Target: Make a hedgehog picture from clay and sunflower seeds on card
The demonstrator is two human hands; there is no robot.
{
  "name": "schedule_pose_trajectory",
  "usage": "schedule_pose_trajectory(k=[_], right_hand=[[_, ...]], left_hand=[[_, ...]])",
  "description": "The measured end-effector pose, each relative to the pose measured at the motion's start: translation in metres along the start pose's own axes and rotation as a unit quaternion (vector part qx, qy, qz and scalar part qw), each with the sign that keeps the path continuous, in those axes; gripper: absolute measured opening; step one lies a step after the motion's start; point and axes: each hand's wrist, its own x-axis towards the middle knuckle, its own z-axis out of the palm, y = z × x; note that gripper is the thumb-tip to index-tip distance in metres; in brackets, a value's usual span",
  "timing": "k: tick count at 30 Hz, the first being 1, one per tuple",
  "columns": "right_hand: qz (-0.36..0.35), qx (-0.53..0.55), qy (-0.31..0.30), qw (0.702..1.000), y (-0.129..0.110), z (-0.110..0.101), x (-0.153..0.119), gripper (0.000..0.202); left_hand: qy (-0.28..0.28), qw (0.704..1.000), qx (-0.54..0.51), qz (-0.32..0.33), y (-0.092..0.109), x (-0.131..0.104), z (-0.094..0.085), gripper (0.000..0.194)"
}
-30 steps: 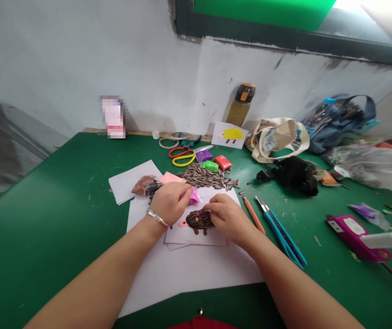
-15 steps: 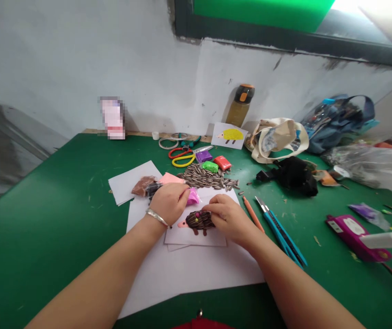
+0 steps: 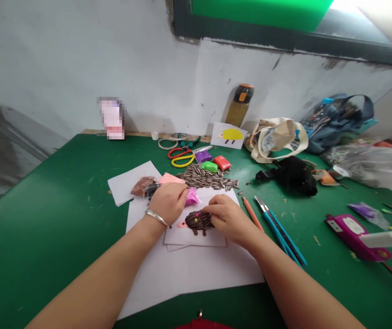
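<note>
A hedgehog picture [image 3: 198, 220], its back covered in sunflower seeds with small coloured balls on it, lies on white paper [image 3: 196, 274]. My right hand [image 3: 226, 217] reaches over the hedgehog's right side, fingers pinched together at its back; anything between the fingertips is too small to make out. My left hand [image 3: 168, 201], wearing a silver bracelet [image 3: 157, 217], is curled above the picture's upper left, beside a bright pink clay packet [image 3: 192, 197]. Its fingertips are hidden, so what they hold cannot be seen. A brown clay packet [image 3: 143, 186] lies left of this hand.
Behind the hands lie a sunflower seed pile [image 3: 206, 177], green clay [image 3: 210, 167], red clay [image 3: 222, 162] and scissors [image 3: 184, 158]. A utility knife [image 3: 281, 233] and an orange pencil [image 3: 252, 212] are to the right, then a purple glue gun [image 3: 357, 237]. A bottle [image 3: 239, 107] stands at the wall.
Both hands keep nearly the same places and poses. The whole view has shifted very slightly; no object has visibly moved.
</note>
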Motion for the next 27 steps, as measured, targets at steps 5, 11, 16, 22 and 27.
schedule_pose_trajectory(k=[5,11,16,22,27], right_hand=[[0.007,0.015,0.010,1.000,0.001,0.002,0.000,0.039],[0.055,0.057,0.071,0.994,0.012,-0.002,0.001,0.030],[0.063,0.039,0.056,0.996,0.014,-0.001,0.002,0.028],[0.073,0.026,0.069,0.995,0.014,-0.001,0.002,0.027],[0.096,-0.062,0.104,0.988,0.021,-0.016,0.035,0.026]], left_hand=[[-0.042,0.999,0.005,-0.007,-0.001,0.000,0.000,0.026],[-0.074,0.997,-0.003,-0.010,-0.001,0.002,-0.002,0.026],[-0.105,0.994,0.005,-0.013,0.004,0.004,-0.007,0.029],[-0.125,0.992,0.031,-0.021,0.004,0.005,-0.007,0.029],[-0.102,0.994,0.040,-0.021,0.002,0.005,-0.005,0.028]])
